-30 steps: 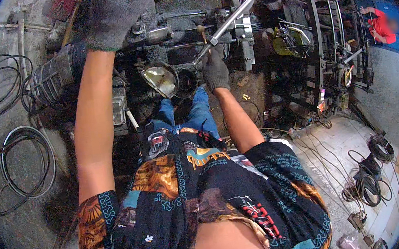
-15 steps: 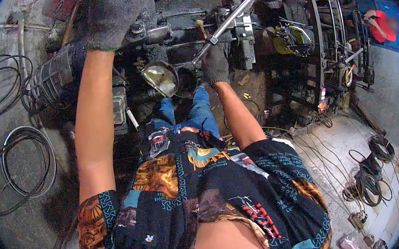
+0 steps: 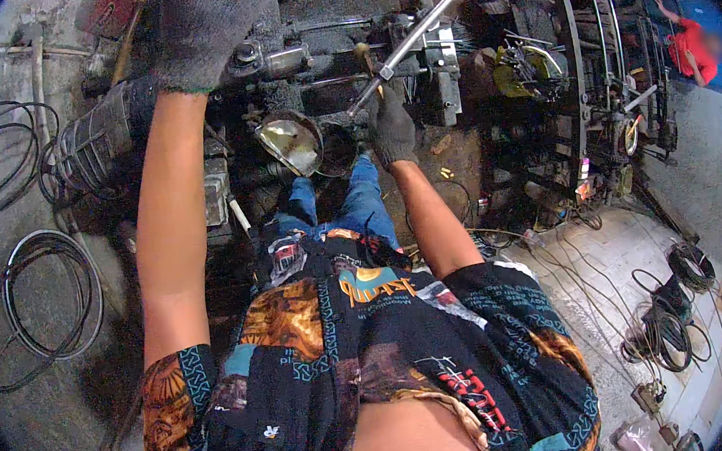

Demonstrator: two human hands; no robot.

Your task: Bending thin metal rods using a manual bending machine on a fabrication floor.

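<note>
My left hand (image 3: 215, 37), in a dark grey work glove, reaches over the left part of a greasy machine (image 3: 284, 60). Its fingers run to the top edge of the picture, so their grip is hidden. My right hand (image 3: 393, 128), gloved in the same grey, is raised just below a long steel lever (image 3: 436, 21) that slants up to the right. The fingers are drawn together, with a small brass-coloured piece (image 3: 380, 90) at their tips. Left of that hand sits a round metal pan (image 3: 291, 142) with a shiny inside.
A ribbed motor housing (image 3: 94, 145) stands at left, beside coiled black hoses (image 3: 49, 297). On the right are a yellow container of metal rods (image 3: 522, 72) and a metal rack (image 3: 575, 67). Cables (image 3: 662, 325) lie on the floor. A person in red (image 3: 693, 52) is at far right.
My right hand has drawn slightly down from the lever, and the small brass-coloured piece now shows at its fingertips. My left hand has barely moved. The person in red has raised an arm.
</note>
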